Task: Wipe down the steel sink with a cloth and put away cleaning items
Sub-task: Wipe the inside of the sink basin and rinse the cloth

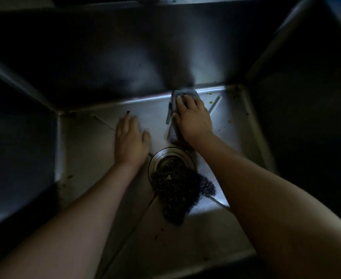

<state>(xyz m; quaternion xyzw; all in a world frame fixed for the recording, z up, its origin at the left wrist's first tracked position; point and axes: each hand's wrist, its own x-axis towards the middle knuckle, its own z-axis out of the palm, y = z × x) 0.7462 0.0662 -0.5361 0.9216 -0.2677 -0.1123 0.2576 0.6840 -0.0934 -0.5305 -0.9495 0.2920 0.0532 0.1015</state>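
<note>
I look down into a deep steel sink (pixel 85 141) in dim light. My right hand (pixel 192 119) presses flat on a grey cloth (pixel 183 94) on the sink floor, against the far wall. The cloth shows ahead of the fingertips and under the wrist. My left hand (pixel 130 137) rests flat on the bare sink floor to the left of the cloth, with its fingers straight. A dark mesh scrubber (pixel 177 190) lies over the near side of the round drain (pixel 171 156).
Small green and brown scraps (pixel 210 101) dot the sink floor at the far right corner and along the right and left edges. Steep steel walls rise on all sides. The near sink floor lies between my forearms.
</note>
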